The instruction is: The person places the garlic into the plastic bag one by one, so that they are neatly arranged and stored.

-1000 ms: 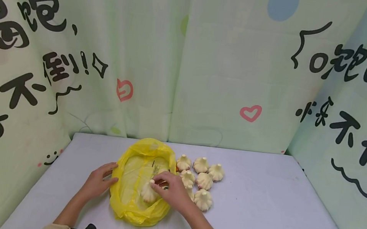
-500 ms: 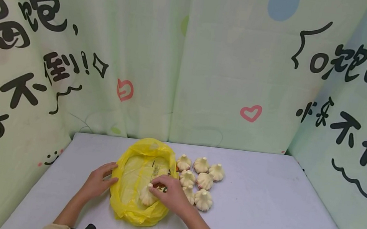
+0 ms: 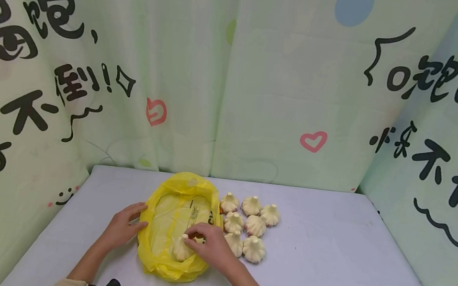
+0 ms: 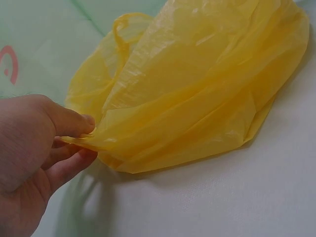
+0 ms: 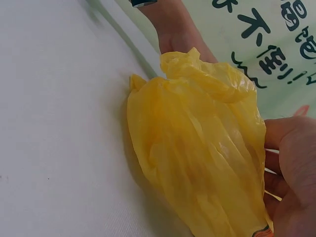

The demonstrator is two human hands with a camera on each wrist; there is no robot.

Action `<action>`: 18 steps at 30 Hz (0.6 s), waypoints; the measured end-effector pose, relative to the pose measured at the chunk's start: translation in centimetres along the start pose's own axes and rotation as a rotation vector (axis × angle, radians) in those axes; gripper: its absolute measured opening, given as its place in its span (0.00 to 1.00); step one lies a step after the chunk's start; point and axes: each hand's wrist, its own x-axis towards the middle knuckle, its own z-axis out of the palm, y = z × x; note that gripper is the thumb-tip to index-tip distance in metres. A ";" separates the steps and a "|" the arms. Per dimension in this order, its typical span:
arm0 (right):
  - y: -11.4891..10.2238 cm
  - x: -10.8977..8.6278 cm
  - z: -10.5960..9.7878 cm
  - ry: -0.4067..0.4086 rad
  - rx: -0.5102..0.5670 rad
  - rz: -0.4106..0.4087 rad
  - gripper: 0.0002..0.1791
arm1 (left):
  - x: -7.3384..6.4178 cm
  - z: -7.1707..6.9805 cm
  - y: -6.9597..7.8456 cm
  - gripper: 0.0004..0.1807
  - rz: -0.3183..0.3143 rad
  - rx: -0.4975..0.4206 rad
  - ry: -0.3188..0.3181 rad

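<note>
An open yellow plastic bag [image 3: 170,270] sits on the table, its mouth facing up. At its left rim, my left hand [image 3: 123,226] pinches a fold of the plastic between thumb and fingers, plain in the left wrist view on the bag [image 4: 197,113]. Inside the mouth, toward the near side, a garlic bulb [image 3: 181,251] is held by its stem in the fingertips of my right hand [image 3: 212,247]. From the right wrist, the bag wall hides the bulb and the ends of my right hand's fingers [image 5: 277,185].
Several garlic bulbs [image 3: 255,226] stand close together just right of the bag. The white tabletop [image 3: 327,252] stretches to the right, and a printed curtain [image 3: 261,94] hangs behind and along both sides.
My right hand has lowered the garlic bulb slightly toward the near side of the bag. The left hand keeps its place at the rim.
</note>
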 end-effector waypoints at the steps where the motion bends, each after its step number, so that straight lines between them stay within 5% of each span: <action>1: 0.0 0.0 0.1 -0.008 0.001 0.001 0.05 | 0.0 0.0 0.0 0.29 -0.001 0.001 0.001; 18: 0.2 -0.2 0.4 -0.044 0.002 0.009 0.07 | 0.0 -0.1 -0.1 0.29 -0.023 -0.002 -0.004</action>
